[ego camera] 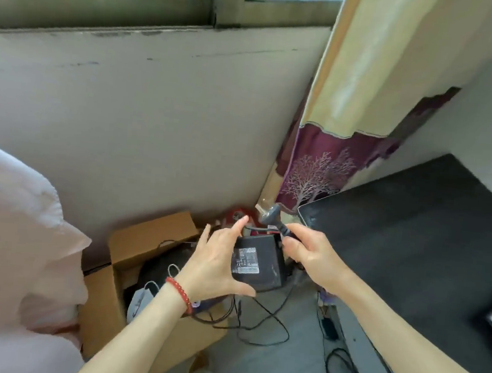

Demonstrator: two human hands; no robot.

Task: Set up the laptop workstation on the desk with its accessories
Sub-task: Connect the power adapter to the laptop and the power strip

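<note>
**Adapter in hand, between box and worktop corner**

I see the left hand [217, 261] gripping the black power adapter [257, 263] by its left edge, thumb under, fingers over the top, label facing up. Right hand [307, 248] pinches the plug [269, 215] cable just behind the plug head; plug points up-left, near the curtain [330, 164]. Adapter is held in the air above the floor [276, 367], between the cardboard box [151, 237] and the worktop [412, 245].

Edges: rounded worktop corner sits just right of the right hand, close. Wall behind, curtain hem hangs down to that corner. Tight gap here; open floor below it, but loose black cables [259, 324] loop across it, more tangled along the worktop's lower edge.

Box: flaps open, sits on the floor against the wall. Inside I make out dark items, a cable and a face mask [143, 296]; the rest is too dark to tell. Something red [236, 213] behind the box, unclear what.
</note>
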